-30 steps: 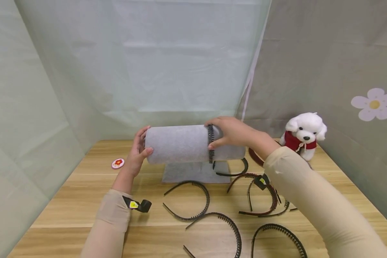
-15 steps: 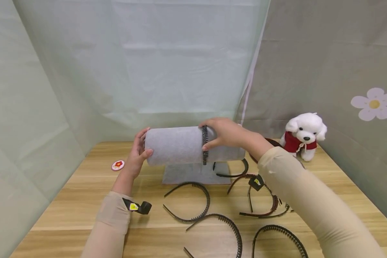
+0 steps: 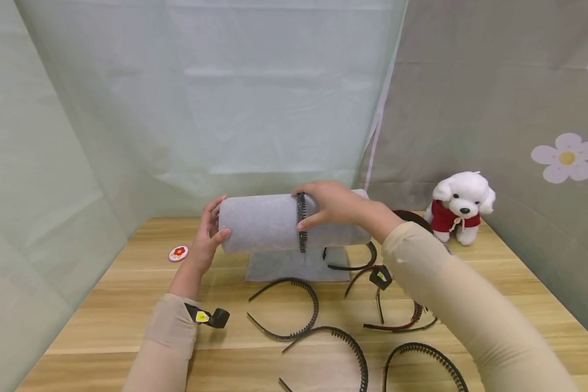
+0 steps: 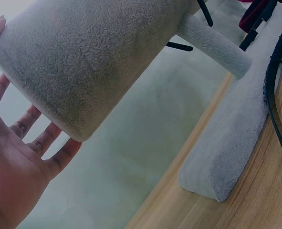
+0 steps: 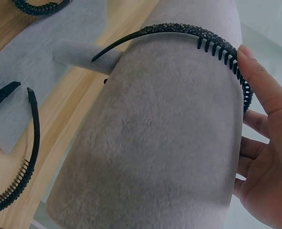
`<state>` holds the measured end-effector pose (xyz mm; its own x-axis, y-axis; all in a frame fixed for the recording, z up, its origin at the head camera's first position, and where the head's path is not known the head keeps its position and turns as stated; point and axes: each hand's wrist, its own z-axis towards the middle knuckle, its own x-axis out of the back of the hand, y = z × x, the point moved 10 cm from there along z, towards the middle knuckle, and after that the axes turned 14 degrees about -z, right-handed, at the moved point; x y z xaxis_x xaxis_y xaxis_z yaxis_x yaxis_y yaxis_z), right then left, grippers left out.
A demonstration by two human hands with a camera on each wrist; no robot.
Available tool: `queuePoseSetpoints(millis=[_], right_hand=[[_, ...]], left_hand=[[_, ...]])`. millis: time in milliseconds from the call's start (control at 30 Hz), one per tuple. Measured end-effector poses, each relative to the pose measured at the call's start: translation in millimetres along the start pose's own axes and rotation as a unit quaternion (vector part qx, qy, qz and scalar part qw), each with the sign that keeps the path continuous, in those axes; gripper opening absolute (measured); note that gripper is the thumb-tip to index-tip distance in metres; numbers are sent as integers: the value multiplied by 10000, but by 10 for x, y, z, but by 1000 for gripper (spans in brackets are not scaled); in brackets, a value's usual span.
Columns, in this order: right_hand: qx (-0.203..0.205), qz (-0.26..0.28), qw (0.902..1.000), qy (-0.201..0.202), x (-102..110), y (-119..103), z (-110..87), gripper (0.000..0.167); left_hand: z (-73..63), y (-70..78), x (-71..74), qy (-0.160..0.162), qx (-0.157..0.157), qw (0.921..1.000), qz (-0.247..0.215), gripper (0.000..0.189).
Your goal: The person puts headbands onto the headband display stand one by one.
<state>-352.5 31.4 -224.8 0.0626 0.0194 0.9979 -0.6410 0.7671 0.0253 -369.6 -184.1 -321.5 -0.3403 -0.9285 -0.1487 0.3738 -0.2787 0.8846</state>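
I read soft grey on the roll (image 3: 259,223) and its base (image 3: 274,267), with speckled black on the glitter band (image 5: 179,28). From my head view's centre, the front band (image 3: 317,305) at six o'clock is black; the red band (image 3: 416,314) at four is dark. At three, the dog (image 3: 465,188) is white, its top (image 3: 443,216) red. At eight, the badge (image 3: 178,253) shows a red flower on white, rimmed pinkish. The table (image 3: 127,310) is tan woodgrain.

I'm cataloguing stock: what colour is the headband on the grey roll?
The headband is black with a glittery outer face, clearest in the right wrist view.
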Motion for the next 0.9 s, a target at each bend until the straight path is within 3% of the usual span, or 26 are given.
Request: queuePoseSetpoints(millis=[400, 900], right_hand=[[57, -152, 9999, 4, -7, -132, 101, 77], [-3, -268, 9996, -35, 45, -188, 94, 77]], left_hand=[[0, 10, -9, -59, -56, 9999, -85, 65], [-2, 27, -42, -121, -258, 9993, -261, 66]])
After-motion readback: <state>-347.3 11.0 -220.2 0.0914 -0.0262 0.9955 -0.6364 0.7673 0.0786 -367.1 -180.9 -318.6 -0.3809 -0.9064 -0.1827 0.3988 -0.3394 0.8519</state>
